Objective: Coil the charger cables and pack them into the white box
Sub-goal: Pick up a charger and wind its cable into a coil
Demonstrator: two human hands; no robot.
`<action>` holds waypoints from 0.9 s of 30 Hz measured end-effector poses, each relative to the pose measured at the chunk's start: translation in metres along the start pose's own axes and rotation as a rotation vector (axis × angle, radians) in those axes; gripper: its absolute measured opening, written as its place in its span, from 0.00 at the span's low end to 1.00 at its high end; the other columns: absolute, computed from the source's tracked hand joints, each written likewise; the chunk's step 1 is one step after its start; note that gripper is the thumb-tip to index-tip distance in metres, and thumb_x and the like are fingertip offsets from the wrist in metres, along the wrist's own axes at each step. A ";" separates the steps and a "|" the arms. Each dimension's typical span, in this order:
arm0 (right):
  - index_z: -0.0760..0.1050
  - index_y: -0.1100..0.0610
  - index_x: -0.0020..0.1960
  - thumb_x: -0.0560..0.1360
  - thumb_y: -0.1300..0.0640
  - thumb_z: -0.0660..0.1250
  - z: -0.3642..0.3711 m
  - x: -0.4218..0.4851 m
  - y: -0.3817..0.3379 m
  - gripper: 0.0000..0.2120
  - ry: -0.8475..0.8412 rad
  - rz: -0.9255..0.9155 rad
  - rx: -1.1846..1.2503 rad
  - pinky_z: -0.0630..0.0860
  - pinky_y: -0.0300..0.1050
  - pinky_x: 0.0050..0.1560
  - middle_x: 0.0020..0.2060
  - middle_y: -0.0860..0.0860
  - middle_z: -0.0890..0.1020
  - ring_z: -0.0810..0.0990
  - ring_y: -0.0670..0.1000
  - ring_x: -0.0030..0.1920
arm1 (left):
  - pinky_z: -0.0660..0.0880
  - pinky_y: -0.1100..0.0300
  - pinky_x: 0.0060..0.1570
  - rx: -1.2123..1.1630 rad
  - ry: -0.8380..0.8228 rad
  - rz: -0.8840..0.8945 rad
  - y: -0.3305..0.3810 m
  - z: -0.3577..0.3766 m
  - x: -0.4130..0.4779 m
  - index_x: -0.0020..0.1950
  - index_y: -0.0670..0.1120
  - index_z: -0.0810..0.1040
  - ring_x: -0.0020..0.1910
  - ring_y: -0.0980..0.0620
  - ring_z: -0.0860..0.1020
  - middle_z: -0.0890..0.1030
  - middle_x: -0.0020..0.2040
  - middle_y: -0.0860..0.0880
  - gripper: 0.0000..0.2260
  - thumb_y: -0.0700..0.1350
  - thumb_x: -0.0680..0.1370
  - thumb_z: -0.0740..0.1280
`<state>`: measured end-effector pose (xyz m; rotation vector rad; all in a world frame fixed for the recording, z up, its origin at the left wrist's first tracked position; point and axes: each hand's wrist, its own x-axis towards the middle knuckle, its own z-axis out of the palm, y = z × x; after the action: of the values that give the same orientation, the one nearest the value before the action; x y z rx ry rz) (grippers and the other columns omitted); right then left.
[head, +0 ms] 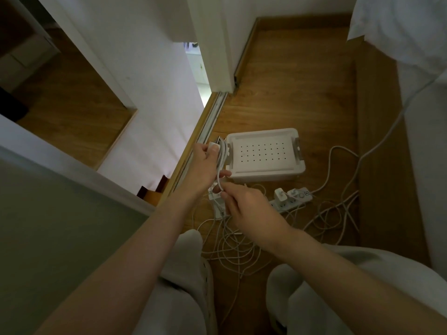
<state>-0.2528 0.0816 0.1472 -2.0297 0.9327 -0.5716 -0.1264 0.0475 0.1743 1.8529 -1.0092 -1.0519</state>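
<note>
While both hands work one cable, the white box point(266, 153) sits closed on the wooden floor point(290, 93).
At 11 o'clock from the right hand, the left hand point(205, 163) grips a white charger block point(213, 145) with its cable point(224, 153) wound round it in loops, just beside the box's left end. The right hand point(249, 206) pinches that cable's free strand between thumb and fingertips. The box lies at 1 o'clock from the hands, its lid dotted with holes. A power strip point(292, 200) lies at 3 o'clock from the right hand. Loose cables point(232, 247) tangle at 6 o'clock, between the knees.
</note>
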 end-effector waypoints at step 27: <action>0.77 0.52 0.45 0.80 0.49 0.56 -0.044 0.026 0.051 0.13 -0.103 0.180 -0.302 0.66 0.38 0.32 0.34 0.45 0.77 0.72 0.43 0.31 | 0.67 0.58 0.36 0.255 -0.715 -0.075 0.002 -0.058 0.004 0.57 0.40 0.76 0.36 0.45 0.72 0.82 0.41 0.42 0.22 0.57 0.74 0.64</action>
<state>-0.2874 0.0196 0.1320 -2.1854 1.1813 -0.2362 -0.0735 0.0562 0.1958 1.7396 -1.5430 -1.7650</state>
